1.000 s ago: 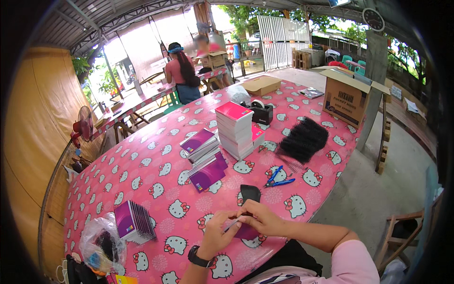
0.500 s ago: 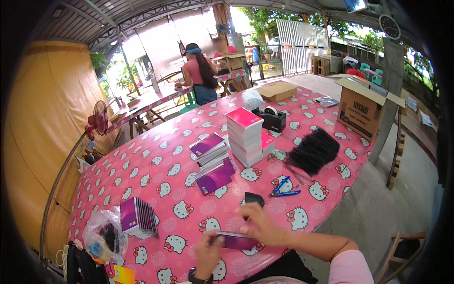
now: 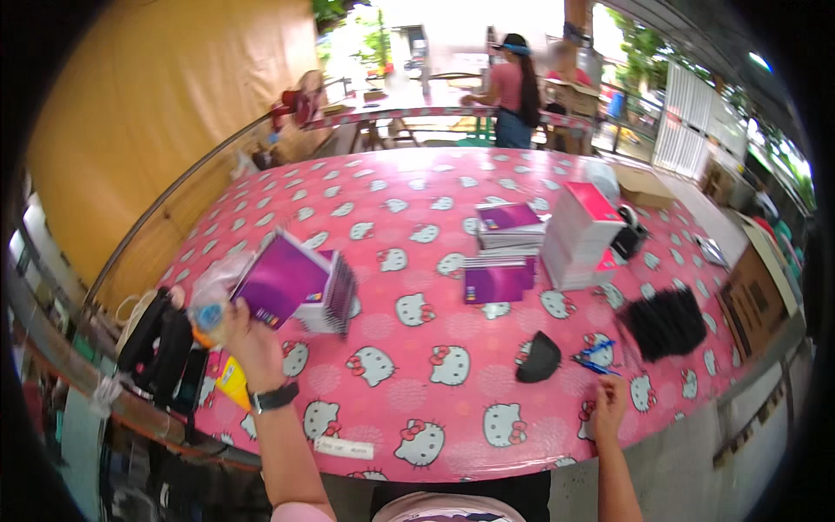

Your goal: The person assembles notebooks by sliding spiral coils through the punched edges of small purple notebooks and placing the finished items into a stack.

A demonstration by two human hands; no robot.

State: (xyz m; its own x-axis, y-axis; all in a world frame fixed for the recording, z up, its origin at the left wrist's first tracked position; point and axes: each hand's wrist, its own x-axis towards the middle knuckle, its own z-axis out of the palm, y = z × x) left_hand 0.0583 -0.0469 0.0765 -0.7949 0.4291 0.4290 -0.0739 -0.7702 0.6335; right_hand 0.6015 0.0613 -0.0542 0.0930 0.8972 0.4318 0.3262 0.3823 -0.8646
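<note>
My left hand (image 3: 250, 344) grips a purple spiral notebook (image 3: 283, 280) by its lower corner, tilted against a stack of spiral-bound purple notebooks (image 3: 329, 304) on the left. My right hand (image 3: 609, 407) is at the near right of the table with its fingers curled. Whether anything lies inside them is hidden. Just beyond its fingertips are blue-handled cutters (image 3: 597, 355); I cannot tell if they touch. To the left of the cutters sits a black wedge-shaped object (image 3: 538, 358). A bundle of black binding coils (image 3: 665, 324) lies to their right.
Purple booklets (image 3: 500, 280) lie in piles beside a tall pink-topped paper stack (image 3: 581, 235). A tape dispenser (image 3: 630, 233) stands behind it. A cardboard box (image 3: 757, 296) is at the right edge, a clear plastic bag (image 3: 217, 283) at the left. A person (image 3: 513, 91) stands at a far table.
My hands, together over the notebook at the near edge before, have parted. The left carried the notebook left to the stack; the right moved toward the cutters. The view swung left.
</note>
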